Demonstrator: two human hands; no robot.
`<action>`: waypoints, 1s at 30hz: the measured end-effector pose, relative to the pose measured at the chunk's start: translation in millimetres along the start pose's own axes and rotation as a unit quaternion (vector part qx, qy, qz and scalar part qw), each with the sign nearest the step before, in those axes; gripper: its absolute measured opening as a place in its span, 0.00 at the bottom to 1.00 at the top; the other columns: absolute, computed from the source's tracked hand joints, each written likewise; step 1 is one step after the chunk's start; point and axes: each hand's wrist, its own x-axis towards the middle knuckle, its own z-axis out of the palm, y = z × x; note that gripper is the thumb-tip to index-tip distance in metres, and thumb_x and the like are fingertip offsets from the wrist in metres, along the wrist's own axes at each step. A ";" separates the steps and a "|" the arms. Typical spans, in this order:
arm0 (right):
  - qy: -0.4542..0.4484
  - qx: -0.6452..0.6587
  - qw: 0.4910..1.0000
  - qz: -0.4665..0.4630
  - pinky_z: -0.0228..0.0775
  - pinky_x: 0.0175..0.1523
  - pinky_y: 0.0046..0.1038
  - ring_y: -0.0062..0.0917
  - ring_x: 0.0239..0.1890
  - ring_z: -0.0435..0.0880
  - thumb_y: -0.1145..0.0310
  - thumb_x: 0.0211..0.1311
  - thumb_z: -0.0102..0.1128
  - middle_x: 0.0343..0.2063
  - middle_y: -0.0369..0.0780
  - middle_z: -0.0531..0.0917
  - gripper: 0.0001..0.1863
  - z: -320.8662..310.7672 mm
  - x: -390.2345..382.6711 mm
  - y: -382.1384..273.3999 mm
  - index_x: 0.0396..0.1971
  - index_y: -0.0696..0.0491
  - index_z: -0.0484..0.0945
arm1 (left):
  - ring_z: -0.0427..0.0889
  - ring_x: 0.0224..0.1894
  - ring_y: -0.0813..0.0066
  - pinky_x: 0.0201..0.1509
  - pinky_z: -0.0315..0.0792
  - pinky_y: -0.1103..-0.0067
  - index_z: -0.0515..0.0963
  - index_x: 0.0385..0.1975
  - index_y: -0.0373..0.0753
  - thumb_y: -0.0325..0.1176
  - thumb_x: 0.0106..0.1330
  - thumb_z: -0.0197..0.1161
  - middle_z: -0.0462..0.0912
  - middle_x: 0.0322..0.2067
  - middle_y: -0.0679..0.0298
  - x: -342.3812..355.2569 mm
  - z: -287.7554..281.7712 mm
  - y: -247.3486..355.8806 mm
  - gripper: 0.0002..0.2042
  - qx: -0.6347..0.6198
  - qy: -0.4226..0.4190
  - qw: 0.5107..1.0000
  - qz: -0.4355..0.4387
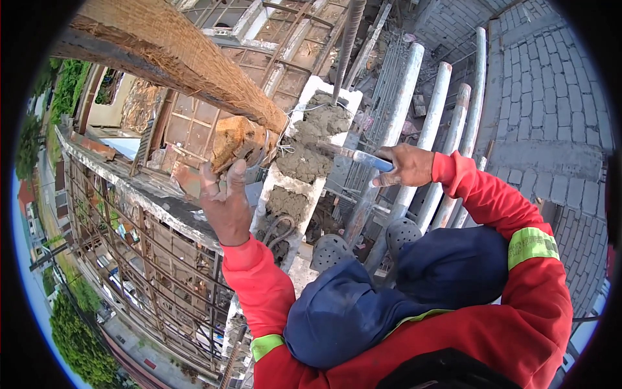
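Note:
My right hand [409, 166] is closed round the blue handle of a trowel [363, 157]. The trowel's mortar-smeared blade points left, against the wet grey mortar [302, 162] on top of a hollow block wall [310, 198]. Farther left, my left hand [227, 204] is raised with its thumb and fingers apart, by the lower edge of a short wood block [238, 139]. Whether its fingertips touch that block I cannot tell. A thick timber [188, 68] slants down to the wall beside the block, with tie wire [283, 149] at its lower end.
A ribbed steel bar [348, 52] rises from the wall's far end. Several whitish pipes [427, 123] run along the right, near my grey clogs [332, 251]. Past the concrete ledge [142, 188] at left, a lattice of bars [129, 253] stands high above a street.

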 end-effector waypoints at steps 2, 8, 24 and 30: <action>0.025 0.029 0.999 0.024 0.67 0.38 0.32 0.36 0.30 0.75 0.49 0.49 0.61 0.24 0.48 0.75 0.30 -0.3 -19.9 13.3 0.37 0.63 0.70 | 0.72 0.45 0.67 0.51 0.65 0.75 0.66 0.48 0.29 0.43 0.56 0.63 0.74 0.43 0.55 -4.7 -11.5 2.6 0.26 -0.015 -0.011 1.000 0.022; 0.129 0.203 0.965 0.100 0.65 0.41 0.29 0.29 0.31 0.74 0.48 0.48 0.63 0.28 0.41 0.75 0.34 22.3 -52.7 58.4 0.44 0.61 0.67 | 0.71 0.51 0.64 0.55 0.62 0.72 0.61 0.53 0.29 0.47 0.55 0.63 0.72 0.46 0.50 -19.2 -63.8 27.0 0.33 -0.117 -0.019 0.986 0.119; 0.132 0.457 0.879 0.028 0.64 0.36 0.21 0.17 0.29 0.71 0.63 0.51 0.62 0.25 0.34 0.71 0.18 28.0 -34.0 35.6 0.37 0.54 0.65 | 0.66 0.54 0.54 0.55 0.62 0.67 0.65 0.50 0.29 0.32 0.59 0.54 0.63 0.53 0.46 -9.4 98.4 -21.4 0.21 0.316 -0.223 0.902 0.191; 0.164 0.415 0.895 0.002 0.64 0.35 0.21 0.16 0.28 0.69 0.68 0.51 0.58 0.26 0.32 0.70 0.13 43.0 -31.8 57.1 0.35 0.54 0.66 | 0.64 0.53 0.53 0.55 0.60 0.65 0.66 0.50 0.28 0.33 0.58 0.51 0.63 0.54 0.46 15.6 125.3 -41.0 0.21 0.464 -0.198 0.851 0.147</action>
